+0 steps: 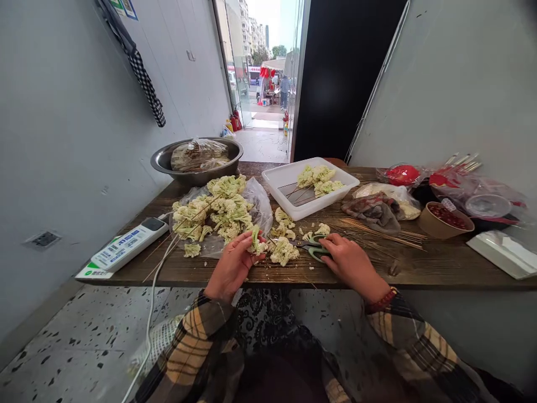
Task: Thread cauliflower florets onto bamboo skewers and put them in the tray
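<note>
My left hand point(233, 264) is closed round a cauliflower floret point(256, 242) at the near edge of the wooden table point(419, 263). My right hand point(346, 258) grips green-handled scissors point(314, 248) lying on the table, blades pointing left towards the floret. Between the hands lie loose florets point(283, 251). A heap of cauliflower pieces point(218, 212) with skewers through them rests on a clear plastic bag to the left. Behind, a white tray point(280, 190) holds skewered cauliflower point(317, 179).
A metal basin point(163, 159) with a bagged item stands at the back left. A power strip point(126, 245) lies at the left edge. Bare bamboo skewers point(377, 232), a rag point(371, 211), a paper bowl point(444, 219) and plastic bags sit to the right. An open doorway is beyond.
</note>
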`<state>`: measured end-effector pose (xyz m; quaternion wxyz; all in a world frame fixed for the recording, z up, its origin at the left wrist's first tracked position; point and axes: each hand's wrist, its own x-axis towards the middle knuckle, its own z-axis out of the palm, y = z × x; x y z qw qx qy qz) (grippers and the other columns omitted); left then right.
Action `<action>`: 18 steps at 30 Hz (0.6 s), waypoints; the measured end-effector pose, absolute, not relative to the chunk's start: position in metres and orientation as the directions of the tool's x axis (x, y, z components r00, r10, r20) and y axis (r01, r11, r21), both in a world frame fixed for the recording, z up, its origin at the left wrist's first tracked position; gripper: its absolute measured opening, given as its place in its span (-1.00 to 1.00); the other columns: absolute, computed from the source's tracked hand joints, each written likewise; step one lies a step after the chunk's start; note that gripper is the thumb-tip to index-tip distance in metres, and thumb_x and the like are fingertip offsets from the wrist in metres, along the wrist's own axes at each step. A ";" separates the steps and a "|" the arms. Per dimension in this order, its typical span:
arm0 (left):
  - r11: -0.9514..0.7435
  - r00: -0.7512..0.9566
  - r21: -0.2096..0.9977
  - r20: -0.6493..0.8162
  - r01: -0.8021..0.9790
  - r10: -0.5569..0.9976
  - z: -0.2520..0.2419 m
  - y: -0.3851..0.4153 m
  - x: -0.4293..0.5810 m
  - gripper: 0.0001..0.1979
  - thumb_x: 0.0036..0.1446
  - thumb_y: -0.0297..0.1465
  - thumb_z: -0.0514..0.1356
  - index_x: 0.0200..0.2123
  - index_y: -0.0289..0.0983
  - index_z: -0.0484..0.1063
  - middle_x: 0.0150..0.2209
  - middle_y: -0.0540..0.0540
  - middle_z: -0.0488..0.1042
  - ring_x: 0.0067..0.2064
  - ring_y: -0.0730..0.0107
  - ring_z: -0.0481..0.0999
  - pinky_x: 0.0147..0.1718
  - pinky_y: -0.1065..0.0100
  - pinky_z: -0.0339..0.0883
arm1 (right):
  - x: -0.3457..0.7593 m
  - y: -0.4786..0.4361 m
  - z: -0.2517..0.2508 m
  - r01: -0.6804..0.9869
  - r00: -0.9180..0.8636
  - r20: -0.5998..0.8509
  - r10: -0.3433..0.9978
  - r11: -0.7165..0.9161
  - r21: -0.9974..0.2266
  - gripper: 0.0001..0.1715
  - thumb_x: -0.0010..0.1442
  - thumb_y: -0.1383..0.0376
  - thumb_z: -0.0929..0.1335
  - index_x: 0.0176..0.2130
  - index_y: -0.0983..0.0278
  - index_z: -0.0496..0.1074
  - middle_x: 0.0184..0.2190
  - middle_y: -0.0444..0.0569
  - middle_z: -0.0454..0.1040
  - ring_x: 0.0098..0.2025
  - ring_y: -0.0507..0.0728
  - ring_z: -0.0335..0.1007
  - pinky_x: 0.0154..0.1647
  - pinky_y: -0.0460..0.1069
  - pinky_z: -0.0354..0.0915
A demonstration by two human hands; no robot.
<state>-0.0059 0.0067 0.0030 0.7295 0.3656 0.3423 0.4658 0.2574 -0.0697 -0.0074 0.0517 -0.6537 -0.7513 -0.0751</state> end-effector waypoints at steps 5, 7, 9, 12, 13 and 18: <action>0.279 0.301 0.849 -0.151 -0.448 0.942 0.002 0.006 -0.007 -0.76 -0.04 -0.40 0.31 -0.24 -0.33 0.48 -0.24 -0.10 0.49 -0.32 0.43 0.49 -0.48 0.44 0.48 | 0.256 -0.054 -0.001 0.965 -0.228 0.086 0.970 0.214 0.152 -0.69 0.17 0.35 0.35 -0.05 0.26 0.43 -0.18 0.08 0.52 -0.17 0.20 0.41 -0.26 0.01 0.15; 0.275 0.292 0.846 -0.149 -0.456 0.945 0.001 0.006 -0.008 -0.76 -0.05 -0.40 0.32 -0.25 -0.33 0.48 -0.24 -0.09 0.48 -0.33 0.44 0.49 -0.49 0.43 0.48 | 0.255 -0.047 0.000 0.959 -0.249 0.080 0.965 0.234 0.160 -0.77 0.15 0.34 0.37 -0.14 0.27 0.47 -0.25 0.08 0.54 -0.18 0.21 0.40 -0.26 0.01 0.14; 0.272 0.288 0.843 -0.147 -0.464 0.946 0.000 0.007 -0.009 -0.76 -0.06 -0.40 0.33 -0.26 -0.33 0.48 -0.26 -0.09 0.48 -0.34 0.45 0.48 -0.49 0.44 0.48 | 0.256 -0.042 0.003 0.952 -0.272 0.074 0.960 0.257 0.166 -0.85 0.13 0.32 0.38 -0.23 0.27 0.49 -0.28 0.07 0.54 -0.17 0.22 0.40 -0.25 0.01 0.14; 0.270 0.291 0.843 -0.143 -0.466 0.946 -0.001 0.007 -0.012 -0.74 -0.07 -0.39 0.33 -0.26 -0.33 0.47 -0.28 -0.09 0.49 -0.34 0.44 0.48 -0.49 0.43 0.48 | 0.265 -0.041 0.008 0.949 -0.282 0.075 0.956 0.267 0.170 -0.87 0.13 0.30 0.37 -0.28 0.28 0.49 -0.30 0.07 0.54 -0.22 0.20 0.42 -0.28 -0.01 0.15; 0.268 0.286 0.841 -0.142 -0.469 0.947 -0.001 0.008 -0.013 -0.74 -0.07 -0.39 0.34 -0.26 -0.33 0.47 -0.29 -0.09 0.50 -0.35 0.45 0.48 -0.49 0.43 0.48 | 0.270 -0.042 0.010 0.950 -0.276 0.077 0.958 0.260 0.175 -0.86 0.14 0.29 0.36 -0.27 0.28 0.50 -0.31 0.07 0.54 -0.26 0.18 0.43 -0.31 -0.02 0.15; 0.259 0.266 0.833 -0.140 -0.489 0.954 0.000 0.011 -0.013 -0.72 -0.09 -0.36 0.35 -0.26 -0.32 0.46 -0.33 -0.05 0.49 -0.37 0.47 0.47 -0.49 0.44 0.47 | 0.298 -0.048 0.017 0.974 -0.212 0.110 0.971 0.220 -0.059 -0.75 0.16 0.25 0.32 -0.19 0.25 0.53 -0.28 0.02 0.57 -0.33 0.14 0.48 -0.38 -0.06 0.22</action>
